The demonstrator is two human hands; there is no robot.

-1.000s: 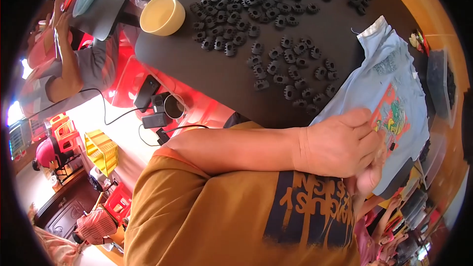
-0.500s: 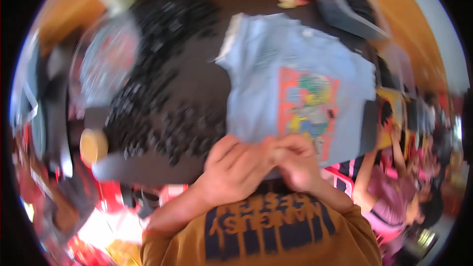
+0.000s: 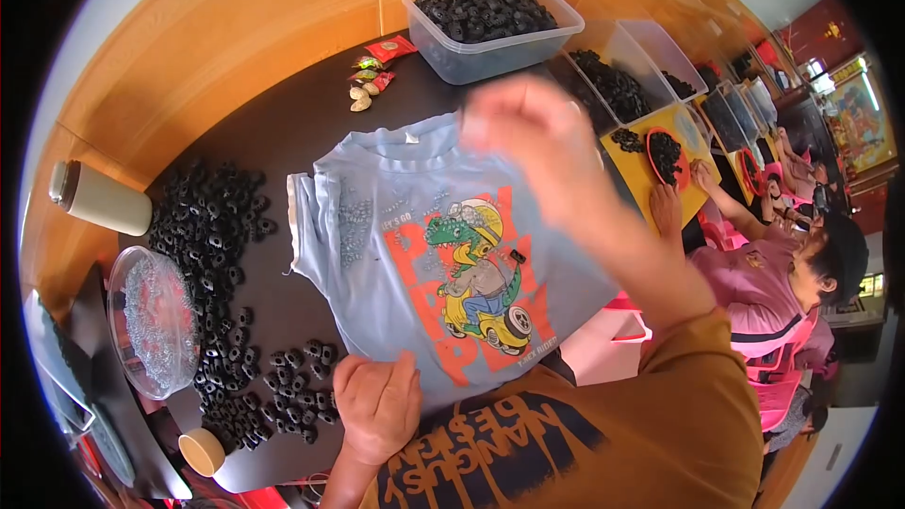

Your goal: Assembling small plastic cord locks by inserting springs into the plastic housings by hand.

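Observation:
A light blue T-shirt (image 3: 372, 193) with an orange and green cartoon print lies spread on the dark table. My left hand (image 3: 379, 405) rests at its near left edge, fingers curled closed; whatever they hold, if anything, is hidden. Over the shirt's far right part, my right hand (image 3: 533, 137) is raised and smeared by motion, just short of a clear tub (image 3: 471, 61) heaped with small black parts. One small black part (image 3: 518, 255) lies on the print. Tiny silvery springs (image 3: 353, 226) are scattered over the shirt's left side.
Loose black parts (image 3: 212, 226) cover the table's left side, beside a clear round tub of springs (image 3: 115, 320), a pale bottle (image 3: 108, 203) and a tan lid (image 3: 202, 452). Wrapped sweets (image 3: 388, 49) and peanuts (image 3: 360, 104) lie farther back. At right, a co-worker (image 3: 764, 278) sits by a red plate (image 3: 652, 165).
My hands, together at the shirt's near edge before, are now apart. The right has swung up and away toward the far tub; the left stays near the edge. The view has turned right.

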